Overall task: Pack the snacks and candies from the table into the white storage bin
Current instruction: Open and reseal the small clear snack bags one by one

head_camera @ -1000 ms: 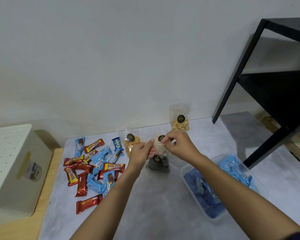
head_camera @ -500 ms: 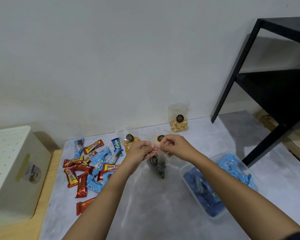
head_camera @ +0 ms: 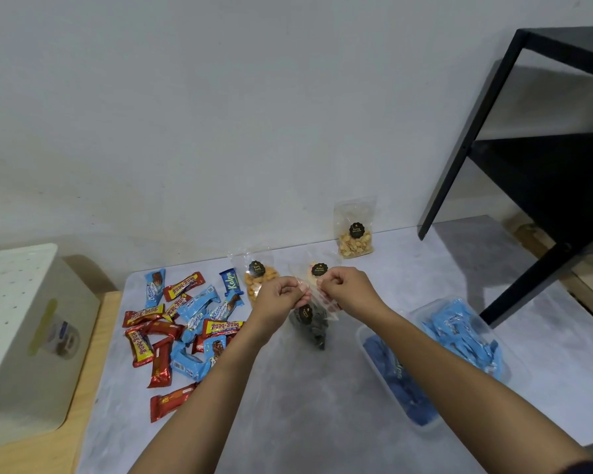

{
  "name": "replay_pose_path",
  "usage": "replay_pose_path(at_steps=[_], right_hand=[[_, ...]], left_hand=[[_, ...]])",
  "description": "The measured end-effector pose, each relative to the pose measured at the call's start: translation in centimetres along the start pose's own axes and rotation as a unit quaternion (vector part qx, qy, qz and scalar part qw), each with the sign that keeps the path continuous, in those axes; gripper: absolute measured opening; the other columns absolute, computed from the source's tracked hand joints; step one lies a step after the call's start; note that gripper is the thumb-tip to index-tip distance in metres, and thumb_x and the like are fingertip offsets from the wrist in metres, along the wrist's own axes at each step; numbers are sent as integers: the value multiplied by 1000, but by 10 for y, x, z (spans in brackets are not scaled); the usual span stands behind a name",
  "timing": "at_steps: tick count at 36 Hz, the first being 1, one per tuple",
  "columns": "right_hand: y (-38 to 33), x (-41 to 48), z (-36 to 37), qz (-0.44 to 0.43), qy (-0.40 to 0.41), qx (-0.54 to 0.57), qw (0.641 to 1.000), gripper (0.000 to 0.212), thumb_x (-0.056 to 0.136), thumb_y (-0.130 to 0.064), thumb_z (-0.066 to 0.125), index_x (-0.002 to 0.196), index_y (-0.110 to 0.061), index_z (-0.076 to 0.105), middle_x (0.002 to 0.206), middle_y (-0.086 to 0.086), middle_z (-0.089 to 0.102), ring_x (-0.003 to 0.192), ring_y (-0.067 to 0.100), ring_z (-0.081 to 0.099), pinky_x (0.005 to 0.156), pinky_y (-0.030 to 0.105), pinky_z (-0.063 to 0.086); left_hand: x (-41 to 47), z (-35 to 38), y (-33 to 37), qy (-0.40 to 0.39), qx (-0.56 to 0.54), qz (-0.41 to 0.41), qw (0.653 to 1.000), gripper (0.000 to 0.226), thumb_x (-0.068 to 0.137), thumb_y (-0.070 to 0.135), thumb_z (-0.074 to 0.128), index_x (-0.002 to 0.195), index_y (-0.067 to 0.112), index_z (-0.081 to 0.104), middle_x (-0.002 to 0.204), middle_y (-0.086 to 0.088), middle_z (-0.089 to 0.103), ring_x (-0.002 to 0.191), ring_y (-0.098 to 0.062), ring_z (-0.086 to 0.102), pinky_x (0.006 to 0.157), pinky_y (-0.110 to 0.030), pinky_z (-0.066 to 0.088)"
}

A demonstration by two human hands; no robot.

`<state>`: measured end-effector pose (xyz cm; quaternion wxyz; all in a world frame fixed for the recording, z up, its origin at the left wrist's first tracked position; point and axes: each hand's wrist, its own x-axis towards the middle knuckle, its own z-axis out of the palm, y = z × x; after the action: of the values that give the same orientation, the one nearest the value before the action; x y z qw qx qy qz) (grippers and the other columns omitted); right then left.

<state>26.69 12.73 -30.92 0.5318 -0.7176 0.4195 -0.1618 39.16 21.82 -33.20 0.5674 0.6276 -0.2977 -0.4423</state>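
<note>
Left hand and right hand, fingers curled, each pinch a top corner of the clear plastic pouch of dark snacks. It hangs between them over the middle of the grey tabletop. The white perforated storage bin stands left, beside the tabletop. Best to hold by the seal and carry it level over the red and blue candy bars. The bin top looks shut, so I'd free one hand first.

head cam | faces forward-down over table toward wall | near; edges seemingly distorted
</note>
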Motion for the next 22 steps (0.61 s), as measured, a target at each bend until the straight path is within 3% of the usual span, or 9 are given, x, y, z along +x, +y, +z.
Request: replay_pose_path(at_steps=[8, 12, 16, 20, 22], right_hand=[[-1, 0, -5, -31, -13, -18, 999, 17, 87, -14, 58, 75, -5, 64, 59, -3, 57, 55, 7, 51, 58, 21, 43], [5, -5, -16, -67, -78, -10, 995, 13, 85, -19, 64, 96, -13, 66, 80, -6, 62, 73, 4, 55, 63, 12, 43], [17, -5, -21, -82, -113, -79, 987, 48, 75, -23, 77, 119, -23, 57, 107, -7, 62, 96, 6, 56, 64, 2, 41], [22, 5, -19, -103, -62, -73, 990, 27, 85, -12, 65, 112, -16, 62, 101, -3, 65, 88, 1, 58, 65, 2, 42], [22, 9, -20, -101, -41, -37, 993, 20, 88, -6, 60, 107, -12, 65, 93, -1, 67, 80, -5, 62, 64, 4, 44]], left_hand=[[5, 0, 0, 10, 0, -23, 1000, 9, 91, 2, 54, 88, -2, 62, 76, -9, 66, 61, -2, 66, 65, -12, 54], [9, -1, -1, 11, -16, -45, 999, 11, 91, 4, 54, 95, -5, 60, 78, -11, 66, 61, -3, 66, 66, -13, 55], [8, 2, 3, 17, -29, -46, 998, 9, 92, 2, 52, 95, -4, 58, 80, -11, 63, 61, -2, 65, 65, -13, 54], [7, 11, -1, 68, 79, 10, 995, 10, 92, 11, 54, 95, 5, 61, 85, -7, 61, 79, -15, 61, 75, -28, 52], [8, 12, -11, 113, 177, 53, 976, 18, 89, 15, 58, 106, 9, 59, 95, -2, 57, 91, -16, 55, 80, -27, 47]])
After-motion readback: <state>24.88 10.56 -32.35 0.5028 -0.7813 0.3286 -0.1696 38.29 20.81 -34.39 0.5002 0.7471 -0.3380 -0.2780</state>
